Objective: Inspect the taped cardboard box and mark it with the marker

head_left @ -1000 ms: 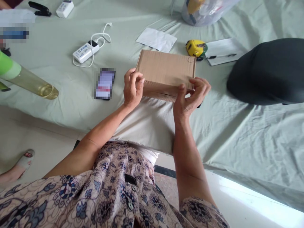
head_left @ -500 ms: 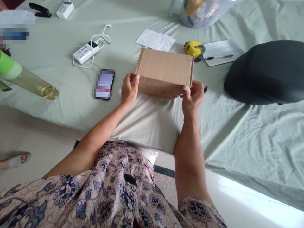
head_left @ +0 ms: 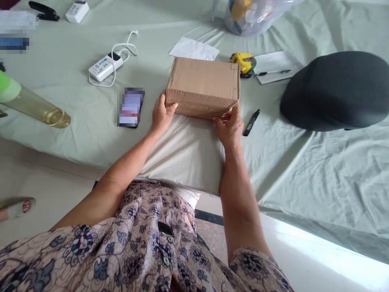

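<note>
A closed brown cardboard box [head_left: 203, 79] sits in front of me on the cloth-covered table [head_left: 188, 150]. My left hand [head_left: 162, 115] grips its near left corner, thumb on the front face and the other fingers partly hidden along the side. At the near right corner, my right hand [head_left: 229, 123] holds the box low, with the thumb at the bottom front edge. Just right of that hand lies a black marker [head_left: 251, 122]. A phone [head_left: 131, 107] lies left of my left hand.
Behind the box are a white paper [head_left: 193, 48], a yellow tape measure [head_left: 243, 63] and a notepad with a pen [head_left: 275, 67]. A dark cap [head_left: 337, 91] lies at right, a clear tub [head_left: 247, 18] behind. Leftward are a white power adapter [head_left: 105, 67] and a green-capped bottle [head_left: 36, 105].
My right hand has moved lower on the box's right corner, uncovering the marker. The box is tilted slightly differently, showing more of its front face. The whole view has shifted slightly.
</note>
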The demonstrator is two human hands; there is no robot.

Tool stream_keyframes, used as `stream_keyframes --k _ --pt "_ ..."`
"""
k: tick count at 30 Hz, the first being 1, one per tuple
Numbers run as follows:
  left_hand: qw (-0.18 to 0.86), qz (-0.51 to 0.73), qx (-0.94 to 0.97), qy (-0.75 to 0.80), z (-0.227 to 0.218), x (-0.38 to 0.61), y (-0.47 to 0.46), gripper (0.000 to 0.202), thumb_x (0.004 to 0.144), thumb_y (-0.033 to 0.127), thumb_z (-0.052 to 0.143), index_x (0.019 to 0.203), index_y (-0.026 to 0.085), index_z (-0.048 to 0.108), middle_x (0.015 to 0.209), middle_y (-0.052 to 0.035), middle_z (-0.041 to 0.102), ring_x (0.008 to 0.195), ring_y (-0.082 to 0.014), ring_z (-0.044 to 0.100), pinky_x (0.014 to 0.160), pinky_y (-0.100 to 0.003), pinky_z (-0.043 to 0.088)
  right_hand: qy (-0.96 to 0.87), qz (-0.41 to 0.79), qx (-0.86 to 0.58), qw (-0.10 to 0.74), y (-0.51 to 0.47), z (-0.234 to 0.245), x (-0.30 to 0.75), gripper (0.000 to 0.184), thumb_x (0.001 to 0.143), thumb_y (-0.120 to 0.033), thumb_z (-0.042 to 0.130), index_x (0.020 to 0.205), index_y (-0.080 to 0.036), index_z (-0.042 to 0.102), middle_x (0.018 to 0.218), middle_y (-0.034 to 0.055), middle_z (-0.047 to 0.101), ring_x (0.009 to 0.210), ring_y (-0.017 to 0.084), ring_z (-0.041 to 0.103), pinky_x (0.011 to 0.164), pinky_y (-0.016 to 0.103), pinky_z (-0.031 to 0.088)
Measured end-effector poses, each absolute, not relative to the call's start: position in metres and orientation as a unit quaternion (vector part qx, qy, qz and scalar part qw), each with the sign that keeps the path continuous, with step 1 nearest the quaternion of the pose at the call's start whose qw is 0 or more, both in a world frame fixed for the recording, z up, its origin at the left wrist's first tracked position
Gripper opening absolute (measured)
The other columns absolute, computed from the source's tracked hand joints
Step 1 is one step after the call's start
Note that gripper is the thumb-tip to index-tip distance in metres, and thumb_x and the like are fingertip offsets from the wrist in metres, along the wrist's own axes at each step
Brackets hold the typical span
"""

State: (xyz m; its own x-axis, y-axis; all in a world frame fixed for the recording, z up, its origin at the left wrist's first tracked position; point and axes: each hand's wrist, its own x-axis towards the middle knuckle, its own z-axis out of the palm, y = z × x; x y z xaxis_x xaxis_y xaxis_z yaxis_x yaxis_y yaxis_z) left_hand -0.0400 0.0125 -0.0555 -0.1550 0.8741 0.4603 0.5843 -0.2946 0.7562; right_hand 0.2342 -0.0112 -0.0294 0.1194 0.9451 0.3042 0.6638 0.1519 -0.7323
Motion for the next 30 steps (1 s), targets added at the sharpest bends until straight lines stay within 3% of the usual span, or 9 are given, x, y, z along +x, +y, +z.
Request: stream_keyframes --k 2,5,9,12,15,20,23,26,30 --pt "0.143 0.495 0.633 0.578 -0.054 -0.039 0.011 0.062 0.096 0.073 0.052 0.136 0.025 0.051 0.128 -0.013 0.068 0.122 -0.0267 0.067 0.105 -0.042 0.056 -0.632 0.159 -0.636 0.413 -0.013 -0.03 0.23 0.081 0.073 -0.043 0.074 0.146 -0.022 0.046 0.102 0.0038 0.069 0.084 0.024 0.068 0.09 0.048 0.058" --pt "0.129 0.487 0.633 0.587 -0.051 -0.028 0.003 0.07 0.095 0.074 0.053 0.143 0.023 0.046 0.132 -0.0163 0.065 0.129 -0.0292 0.064 0.111 -0.044 0.053 -0.598 0.128 -0.672 0.418 -0.018 -0.029 0.219 0.094 0.066 -0.059 0.083 0.141 -0.018 0.045 0.119 0.0142 0.066 0.106 0.032 0.066 0.101 0.057 0.053" --pt "0.101 0.487 0.619 0.608 -0.052 -0.006 -0.006 0.097 0.079 0.08 0.07 0.146 0.017 0.04 0.142 -0.0241 0.057 0.143 -0.0376 0.053 0.12 -0.051 0.044 -0.558 0.112 -0.715 0.406 -0.024 -0.027 0.201 0.101 0.064 -0.069 0.086 0.136 -0.015 0.041 0.13 0.0244 0.058 0.127 0.041 0.056 0.111 0.063 0.045" --pt "0.102 0.481 0.597 0.634 -0.055 0.003 -0.006 0.108 0.072 0.082 0.075 0.146 0.013 0.039 0.144 -0.0284 0.055 0.147 -0.042 0.048 0.123 -0.056 0.041 -0.53 0.107 -0.743 0.393 -0.025 -0.026 0.193 0.099 0.06 -0.069 0.088 0.131 -0.017 0.042 0.127 0.0218 0.058 0.128 0.044 0.055 0.109 0.07 0.044" --pt "0.121 0.483 0.582 0.643 -0.056 0.002 -0.002 0.106 0.073 0.082 0.074 0.146 0.013 0.04 0.146 -0.0285 0.053 0.151 -0.0425 0.044 0.126 -0.057 0.038 -0.524 0.114 -0.749 0.389 -0.024 -0.026 0.197 0.086 0.063 -0.068 0.086 0.123 -0.02 0.046 0.122 0.018 0.061 0.125 0.042 0.057 0.106 0.069 0.046" --pt "0.17 0.507 0.566 0.627 -0.056 -0.01 0.003 0.094 0.082 0.082 0.065 0.145 0.016 0.043 0.154 -0.025 0.051 0.156 -0.0395 0.038 0.131 -0.055 0.031 -0.572 0.137 -0.683 0.432 -0.021 -0.028 0.214 0.053 0.084 -0.067 0.067 0.109 -0.022 0.055 0.093 0.0054 0.066 0.093 0.028 0.067 0.091 0.051 0.054" --pt "0.196 0.536 0.554 0.606 -0.058 -0.019 0.008 0.086 0.09 0.077 0.059 0.15 0.019 0.038 0.159 -0.0227 0.047 0.158 -0.0362 0.035 0.134 -0.054 0.026 -0.594 0.148 -0.64 0.464 -0.02 -0.027 0.219 0.043 0.092 -0.064 0.055 0.104 -0.022 0.061 0.08 0.0009 0.065 0.079 0.022 0.068 0.08 0.04 0.055" --pt "0.207 0.563 0.554 0.578 -0.063 -0.029 0.014 0.082 0.095 0.07 0.057 0.156 0.022 0.03 0.166 -0.0199 0.04 0.161 -0.0334 0.029 0.136 -0.052 0.02 -0.607 0.158 -0.612 0.482 -0.022 -0.021 0.217 0.039 0.09 -0.061 0.061 0.1 -0.023 0.064 0.072 -0.0015 0.065 0.071 0.02 0.069 0.071 0.034 0.054" --pt "0.201 0.578 0.557 0.561 -0.069 -0.036 0.019 0.091 0.096 0.064 0.059 0.164 0.023 0.016 0.174 -0.0164 0.024 0.165 -0.0323 0.016 0.138 -0.05 0.011 -0.67 0.179 -0.57 0.441 -0.032 -0.011 0.209 0.031 0.087 -0.053 0.07 0.08 -0.024 0.06 0.069 -0.0015 0.067 0.066 0.018 0.069 0.068 0.032 0.056"
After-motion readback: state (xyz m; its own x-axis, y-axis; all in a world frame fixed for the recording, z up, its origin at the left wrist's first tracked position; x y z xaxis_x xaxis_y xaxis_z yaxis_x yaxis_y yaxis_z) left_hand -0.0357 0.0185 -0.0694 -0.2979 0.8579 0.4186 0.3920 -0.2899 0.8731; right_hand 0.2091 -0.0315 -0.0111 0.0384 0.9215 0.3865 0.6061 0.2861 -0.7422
